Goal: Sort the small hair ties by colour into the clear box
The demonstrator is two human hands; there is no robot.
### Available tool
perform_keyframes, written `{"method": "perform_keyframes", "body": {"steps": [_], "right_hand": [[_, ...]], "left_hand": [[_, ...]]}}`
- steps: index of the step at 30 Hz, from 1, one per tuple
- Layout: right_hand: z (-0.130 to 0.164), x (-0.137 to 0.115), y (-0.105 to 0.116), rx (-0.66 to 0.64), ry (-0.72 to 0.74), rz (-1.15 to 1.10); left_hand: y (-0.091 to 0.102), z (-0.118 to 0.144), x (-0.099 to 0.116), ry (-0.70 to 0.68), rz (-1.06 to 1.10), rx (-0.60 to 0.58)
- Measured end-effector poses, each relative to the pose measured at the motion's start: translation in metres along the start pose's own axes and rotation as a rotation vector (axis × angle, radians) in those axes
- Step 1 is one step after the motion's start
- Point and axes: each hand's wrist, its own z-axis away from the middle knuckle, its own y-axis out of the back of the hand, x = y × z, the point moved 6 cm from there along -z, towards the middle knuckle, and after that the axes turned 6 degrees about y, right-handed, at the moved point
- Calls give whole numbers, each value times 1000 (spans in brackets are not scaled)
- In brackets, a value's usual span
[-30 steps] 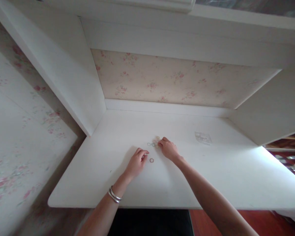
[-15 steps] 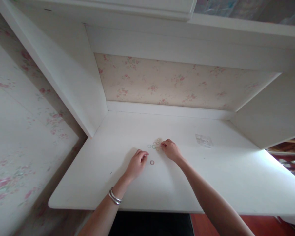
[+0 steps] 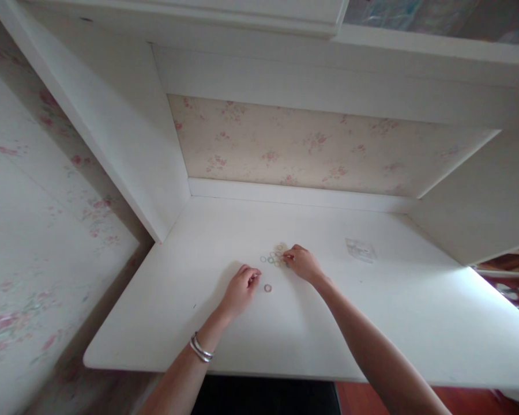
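Several small pale rings (image 3: 275, 257) lie clustered at the right hand (image 3: 303, 265).

Bare forearms, no sleeves; silver bangles (image 3: 200, 349) on left wrist; right wrist unadorned.

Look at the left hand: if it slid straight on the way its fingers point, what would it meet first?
Most likely the single ring lying on the desk just beyond the left hand, though depth is hard to judge.
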Motion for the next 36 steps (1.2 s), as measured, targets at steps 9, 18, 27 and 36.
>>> {"method": "perform_keyframes", "body": {"steps": [9,18,27,36], "right_hand": [[10,-11,1,-31,105,69],[19,-16,-5,-52,83,171],[20,-21,-6,-63,78,131],[23,-19,-2,131,102,30]], "left_hand": [[-1,1,1,-6,-16,-29],[-2,1,-1,-13,-49,-27],[-3,1,0,-24,-60,-29],[-2,1,1,-16,-40,-23]]}}
